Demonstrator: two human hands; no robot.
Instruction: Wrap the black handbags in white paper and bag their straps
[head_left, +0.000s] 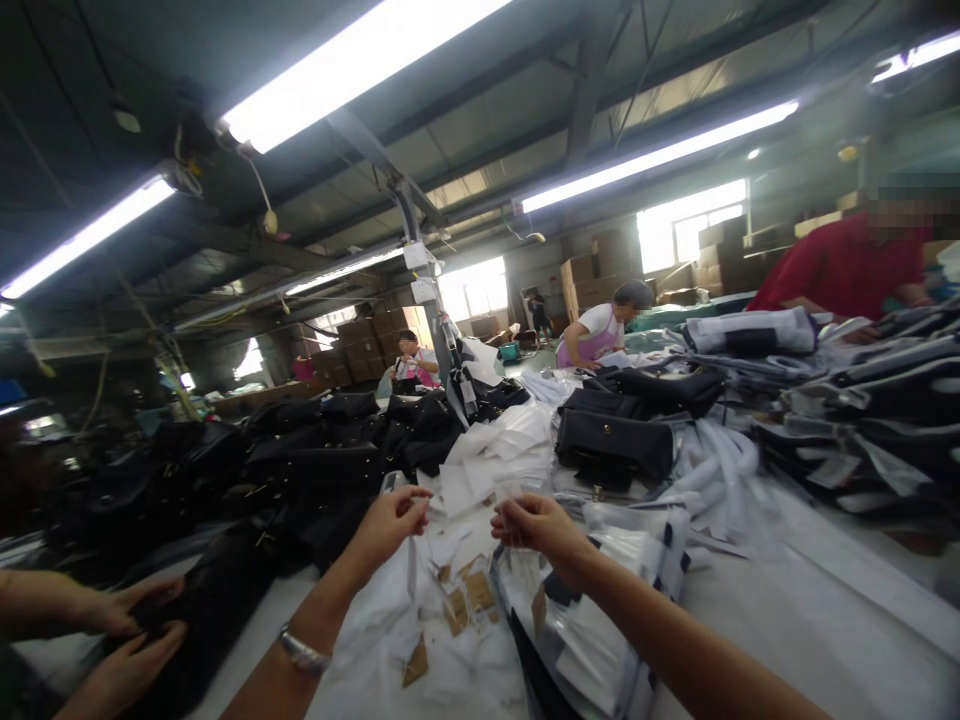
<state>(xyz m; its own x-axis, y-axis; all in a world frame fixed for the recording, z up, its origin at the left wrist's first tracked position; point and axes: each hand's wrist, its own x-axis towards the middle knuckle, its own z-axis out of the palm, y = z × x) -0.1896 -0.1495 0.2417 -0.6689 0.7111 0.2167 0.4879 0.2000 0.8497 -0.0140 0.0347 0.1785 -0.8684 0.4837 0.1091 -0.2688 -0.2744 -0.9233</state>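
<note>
My left hand (391,530), with a silvery band on its wrist, is raised over the table with thumb and fingers pinched; what they grip is too thin and blurred to make out. Facing it across a small gap, my right hand (541,535) pinches a thin, see-through plastic piece (510,505). A brown tag (538,608) hangs or lies just below that hand. Beneath both hands, several brown cardboard tags (478,592) are scattered over white paper and clear wrapping. Close to my right forearm lies a plastic-wrapped dark bag (592,625).
Black bags (315,465) are heaped at left, where a co-worker's hands (139,640) handle black material. White paper sheets (499,445) pile up ahead, beside a black bag (615,445). Wrapped stacks (855,450) stand at right. Other people work farther back.
</note>
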